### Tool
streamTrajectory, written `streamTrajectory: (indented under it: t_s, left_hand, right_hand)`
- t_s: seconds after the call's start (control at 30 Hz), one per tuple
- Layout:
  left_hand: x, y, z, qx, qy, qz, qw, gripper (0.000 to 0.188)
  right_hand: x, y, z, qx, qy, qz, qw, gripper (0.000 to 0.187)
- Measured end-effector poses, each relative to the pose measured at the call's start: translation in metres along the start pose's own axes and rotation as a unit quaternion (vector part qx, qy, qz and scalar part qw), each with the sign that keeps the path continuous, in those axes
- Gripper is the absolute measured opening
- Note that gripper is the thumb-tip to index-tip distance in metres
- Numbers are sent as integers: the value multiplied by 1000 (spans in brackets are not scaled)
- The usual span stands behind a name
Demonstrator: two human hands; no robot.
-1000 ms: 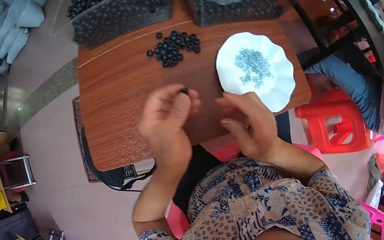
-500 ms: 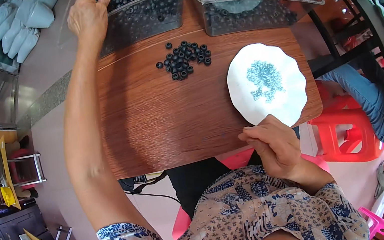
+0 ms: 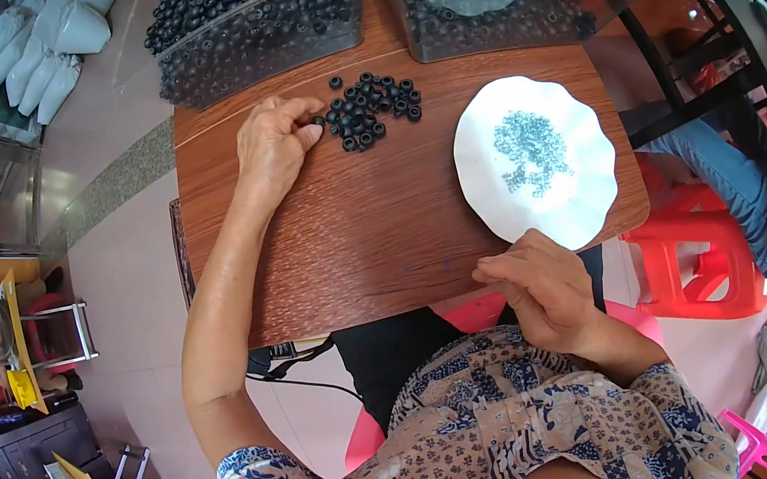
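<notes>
Wooden surface (image 3: 372, 231), brown, viewed from above. Two clear plastic bins (image 3: 265, 16) of black rubber rings along its far edge, side by side. White scalloped plate (image 3: 589, 195) at right, holding a scatter of tiny grey-blue parts (image 3: 529, 149). Left hand (image 3: 272, 147) resting on the wood, fingers (image 3: 302, 116) pinched on one ring at the edge of a loose pile of black rings (image 3: 374, 107). Right hand (image 3: 539, 290) at the near edge, just below the plate, fingers curled closed; contents not discernible.

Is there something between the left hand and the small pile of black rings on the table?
No. The left hand already reaches the rings; its fingers touch the pile's left edge.
</notes>
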State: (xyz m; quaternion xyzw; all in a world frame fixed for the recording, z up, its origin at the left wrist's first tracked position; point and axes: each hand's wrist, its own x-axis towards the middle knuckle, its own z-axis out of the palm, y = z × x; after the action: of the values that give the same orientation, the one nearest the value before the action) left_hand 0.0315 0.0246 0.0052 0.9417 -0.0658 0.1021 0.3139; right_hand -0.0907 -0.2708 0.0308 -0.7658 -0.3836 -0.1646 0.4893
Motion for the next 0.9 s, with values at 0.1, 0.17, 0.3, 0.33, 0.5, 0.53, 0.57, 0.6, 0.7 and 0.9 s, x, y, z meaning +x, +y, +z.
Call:
streamTrajectory:
  t_s: [0.1,0.17,0.3,0.33,0.5,0.53,0.57,0.6,0.7,0.9]
  left_hand:
    - [-3,-2,4,12,-11,-1,1000,25]
    - [-7,-5,7,48,20,22,998,22]
    - [-26,0,-1,23,60,0,998,17]
    - [-34,7,-4,-152,36,-71,985,14]
    - [-76,72,-7,-516,-30,-193,834,13]
    - [-85,80,-2,-592,-42,-192,782,14]
    - [-91,87,2,-663,-54,-188,722,15]
    - [-96,94,8,-667,-60,-188,719,15]
    - [-109,116,24,-750,-66,-177,634,24]
    - [-118,140,39,-794,-85,-185,572,20]
  right_hand:
    - [-3,-2,-2,-9,-13,7,1000,29]
    - [-4,-5,-1,-7,-16,8,1000,29]
    - [-6,-8,-2,-4,-21,5,1000,28]
    - [-6,-8,-2,-5,-21,6,1000,28]
    - [-4,-9,2,-24,7,23,999,24]
    - [-2,-11,3,-28,5,29,999,24]
    - [3,-13,5,-18,19,52,998,23]
    - [7,-14,4,-9,33,75,997,22]
    - [13,-13,1,16,53,114,992,27]
    - [13,-12,2,37,84,87,992,30]
